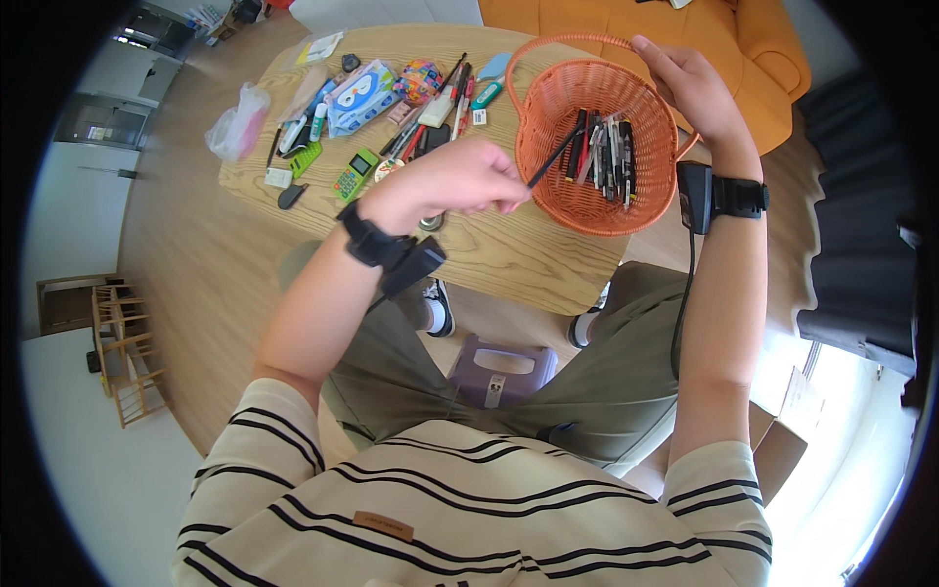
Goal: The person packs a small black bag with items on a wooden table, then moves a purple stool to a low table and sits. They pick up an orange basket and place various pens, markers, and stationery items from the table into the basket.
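My left hand (473, 176) pinches one end of a thin black pen or pencil (552, 159). Its far end reaches over the inside of an orange woven basket (546, 202). Several pens and markers (612, 158), mostly black and clear-barrelled, lie in the bottom of that basket. On the far right of the rim, my right hand (689, 88) grips the raised handle (579, 37), and the basket tilts towards me. Left of the basket, a loose group of pens (458, 95) rests on the wooden table (506, 257). My left hand partly hides the things behind it.
A wet-wipe pack (361, 99), a patterned ball (419, 81), a glue stick (318, 122) and a green keypad device (356, 174) lie on the table. A plastic bag (240, 123) sits at its left edge. Beyond stands an orange sofa (579, 18); a purple stool (506, 367) is between my legs.
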The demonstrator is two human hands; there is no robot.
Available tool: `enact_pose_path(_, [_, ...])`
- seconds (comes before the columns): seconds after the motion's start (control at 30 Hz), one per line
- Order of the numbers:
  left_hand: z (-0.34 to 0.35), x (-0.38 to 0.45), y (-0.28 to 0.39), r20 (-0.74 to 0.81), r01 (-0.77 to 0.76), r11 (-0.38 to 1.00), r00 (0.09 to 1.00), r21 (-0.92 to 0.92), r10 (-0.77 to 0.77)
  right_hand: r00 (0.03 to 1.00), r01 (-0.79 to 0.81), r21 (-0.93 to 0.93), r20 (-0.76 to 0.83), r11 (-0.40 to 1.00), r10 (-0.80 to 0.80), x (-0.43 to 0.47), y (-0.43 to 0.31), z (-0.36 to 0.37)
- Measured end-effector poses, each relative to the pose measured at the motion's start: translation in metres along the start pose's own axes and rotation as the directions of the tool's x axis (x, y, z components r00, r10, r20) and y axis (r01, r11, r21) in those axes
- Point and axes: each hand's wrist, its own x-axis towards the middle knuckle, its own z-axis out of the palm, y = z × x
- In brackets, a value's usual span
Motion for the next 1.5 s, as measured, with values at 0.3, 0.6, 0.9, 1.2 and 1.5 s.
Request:
enact_pose_path(0.3, [0.007, 0.047, 0.009, -0.251, -0.230, 0.872, 0.898, 0.432, 0.361, 1.000, 0.015, -0.028, -0.009, 1.000, -0.015, -0.002, 0.000, -0.001])
enact_pose_path(0.6, [-0.073, 0.079, -0.081, -0.505, 0.224, 0.643, 0.812, 0.733, 0.293, 1.000, -0.008, 0.009, 0.006, 1.000, 0.008, -0.009, -0.012, -0.001])
enact_pose_path(0.9, [-0.100, 0.132, -0.079, -0.548, 0.204, 0.562, 0.625, 0.802, 0.556, 0.997, 0.036, 0.026, -0.067, 0.999, -0.034, -0.031, -0.049, 0.015])
enact_pose_path(1.2, [-0.154, 0.209, -0.084, -0.501, 0.364, 0.369, 0.763, 0.855, 0.408, 0.997, 0.033, 0.031, -0.066, 0.999, -0.031, -0.007, -0.010, 0.010])
enact_pose_path(1.5, [-0.153, 0.234, -0.083, -0.491, 0.374, 0.382, 0.825, 0.845, 0.278, 0.998, -0.056, -0.161, -0.002, 0.985, 0.056, -0.004, -0.013, -0.001])
